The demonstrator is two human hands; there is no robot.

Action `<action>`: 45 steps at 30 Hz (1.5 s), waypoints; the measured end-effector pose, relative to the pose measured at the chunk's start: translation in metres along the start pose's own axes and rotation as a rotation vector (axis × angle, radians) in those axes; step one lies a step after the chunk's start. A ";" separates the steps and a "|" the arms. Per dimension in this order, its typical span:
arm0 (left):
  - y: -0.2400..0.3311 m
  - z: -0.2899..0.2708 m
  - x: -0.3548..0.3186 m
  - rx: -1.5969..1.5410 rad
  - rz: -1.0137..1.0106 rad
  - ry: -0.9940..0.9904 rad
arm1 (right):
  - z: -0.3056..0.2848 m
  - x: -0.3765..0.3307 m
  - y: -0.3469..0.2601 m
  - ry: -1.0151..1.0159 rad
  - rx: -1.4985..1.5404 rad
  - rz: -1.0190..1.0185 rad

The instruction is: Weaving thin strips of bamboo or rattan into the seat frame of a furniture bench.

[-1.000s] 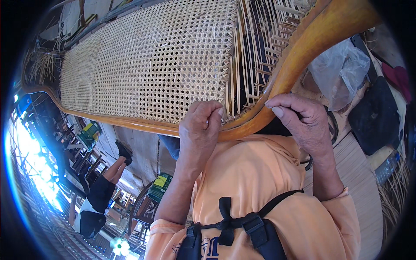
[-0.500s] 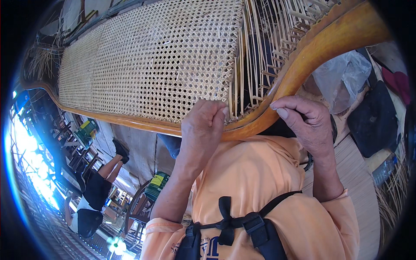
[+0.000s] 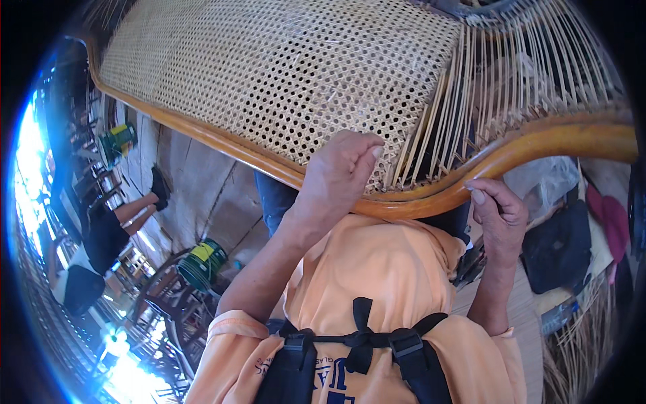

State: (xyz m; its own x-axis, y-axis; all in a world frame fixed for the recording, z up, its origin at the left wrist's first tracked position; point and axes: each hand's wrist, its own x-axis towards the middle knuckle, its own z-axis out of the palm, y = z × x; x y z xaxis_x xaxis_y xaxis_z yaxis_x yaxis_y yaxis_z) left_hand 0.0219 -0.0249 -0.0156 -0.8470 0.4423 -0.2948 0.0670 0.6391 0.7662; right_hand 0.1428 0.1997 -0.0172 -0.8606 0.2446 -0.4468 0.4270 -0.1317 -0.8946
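Cane seat (image 3: pixel 282 74) on a curved wooden frame (image 3: pixel 431 198) — weaving edge, seen from above.

Left hand (image 3: pixel 340 176) is closed, pinching the loose cane strands (image 3: pixel 431 145) at the woven edge; right hand (image 3: pixel 499 217) curls its fingers under the frame rail — beyond, a dark bag (image 3: pixel 562 246) on the floor.

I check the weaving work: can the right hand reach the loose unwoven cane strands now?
Probably yes. The right hand sits under the wooden frame rail, and the unwoven cane strands stand just above that rail with nothing between; only the rail must be passed.
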 end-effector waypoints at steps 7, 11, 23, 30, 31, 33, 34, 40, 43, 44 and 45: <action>-0.011 -0.007 -0.004 0.435 0.123 -0.082 | 0.006 0.000 -0.003 0.059 0.010 0.051; -0.006 -0.008 0.002 0.419 0.062 -0.110 | 0.009 0.000 -0.002 0.102 0.033 0.056; -0.023 -0.013 0.018 0.386 0.116 -0.065 | 0.014 -0.004 -0.004 0.166 0.038 0.092; -0.021 -0.008 0.010 0.444 0.188 -0.101 | 0.015 -0.004 -0.008 0.187 0.046 0.105; -0.018 -0.009 0.012 0.446 0.172 -0.111 | 0.016 -0.003 -0.010 0.193 0.054 0.112; -0.019 -0.009 0.014 0.442 0.161 -0.126 | 0.018 -0.002 -0.012 0.205 0.059 0.121; -0.021 -0.008 0.014 0.438 0.164 -0.100 | 0.019 -0.002 -0.013 0.208 0.054 0.125; -0.024 -0.009 0.014 0.397 0.191 -0.052 | 0.023 -0.003 -0.015 0.228 0.004 0.115; -0.027 -0.021 0.012 0.281 0.232 -0.041 | 0.024 -0.004 -0.016 0.238 -0.010 0.115; -0.029 -0.027 0.011 0.166 0.246 -0.025 | 0.023 -0.005 -0.016 0.230 -0.025 0.129; -0.024 -0.035 0.007 0.124 0.305 0.016 | 0.021 -0.007 -0.018 0.207 -0.036 0.118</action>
State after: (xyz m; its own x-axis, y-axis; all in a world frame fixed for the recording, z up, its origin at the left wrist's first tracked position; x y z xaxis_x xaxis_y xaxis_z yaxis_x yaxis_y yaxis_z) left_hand -0.0041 -0.0594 -0.0159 -0.7861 0.6159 -0.0528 0.3815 0.5506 0.7425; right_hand 0.1349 0.1800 0.0022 -0.7308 0.4216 -0.5369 0.5336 -0.1376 -0.8344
